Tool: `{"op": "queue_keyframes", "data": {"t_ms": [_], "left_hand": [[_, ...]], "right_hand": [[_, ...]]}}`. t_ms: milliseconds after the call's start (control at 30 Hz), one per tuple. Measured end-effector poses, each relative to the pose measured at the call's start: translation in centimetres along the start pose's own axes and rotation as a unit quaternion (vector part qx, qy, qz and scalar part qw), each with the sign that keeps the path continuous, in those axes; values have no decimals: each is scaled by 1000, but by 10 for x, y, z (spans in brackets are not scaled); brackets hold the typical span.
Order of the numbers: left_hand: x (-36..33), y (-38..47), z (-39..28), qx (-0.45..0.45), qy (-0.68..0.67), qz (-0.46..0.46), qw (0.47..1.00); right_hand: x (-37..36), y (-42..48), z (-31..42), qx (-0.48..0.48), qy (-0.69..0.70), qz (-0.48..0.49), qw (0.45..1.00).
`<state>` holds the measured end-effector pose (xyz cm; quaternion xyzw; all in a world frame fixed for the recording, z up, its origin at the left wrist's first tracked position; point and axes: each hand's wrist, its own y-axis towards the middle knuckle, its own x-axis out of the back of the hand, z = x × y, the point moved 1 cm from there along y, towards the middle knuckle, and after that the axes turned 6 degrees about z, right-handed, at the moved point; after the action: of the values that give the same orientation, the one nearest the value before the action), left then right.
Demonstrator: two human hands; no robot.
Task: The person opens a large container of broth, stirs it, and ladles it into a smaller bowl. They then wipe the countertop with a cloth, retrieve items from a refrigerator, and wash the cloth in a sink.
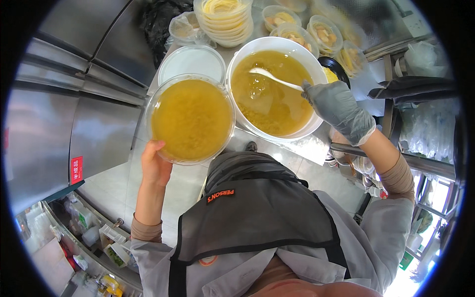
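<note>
A clear round plastic tub (191, 118) of cloudy yellow liquid, with soft pale bits in it, rests in my bare left hand (157, 163), the thumb over its rim. To its right stands a white plastic bucket (234, 107) holding similar yellow liquid with small grains near its lower edge. My right hand (336, 107), in a translucent glove, pinches the handle end of a white spoon (276, 79) above the bucket. The spoon's bowl end is over or in the liquid; its exact depth cannot be told. A white round lid (192, 65) lies behind the tub.
Stacked tubs of pale strips (224, 22) stand at the back. Several clear bowls of food (324, 35) and a black bowl (336, 68) sit behind and right of the bucket. Steel cabinets (107, 122) are at left, a metal rail (419, 165) at right.
</note>
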<state>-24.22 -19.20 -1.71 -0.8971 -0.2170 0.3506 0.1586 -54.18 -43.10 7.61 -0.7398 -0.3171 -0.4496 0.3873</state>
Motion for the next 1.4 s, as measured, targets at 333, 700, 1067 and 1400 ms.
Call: {"op": "queue_keyframes", "data": {"t_ms": [333, 700, 1067, 1400], "left_hand": [[-5, -2, 1, -1, 3, 14, 1000], [-5, 1, -5, -16, -17, 2, 1000], [-6, 1, -5, -36, -32, 7, 999], [-2, 1, -10, -10, -1, 12, 1000]], "right_hand": [[-11, 5, -11, -24, 277, 134, 951], [-8, -12, -59, -186, 608, 267, 725], [24, -24, -76, -203, 598, 246, 735], [30, -31, -97, -193, 533, 210, 797]]}}
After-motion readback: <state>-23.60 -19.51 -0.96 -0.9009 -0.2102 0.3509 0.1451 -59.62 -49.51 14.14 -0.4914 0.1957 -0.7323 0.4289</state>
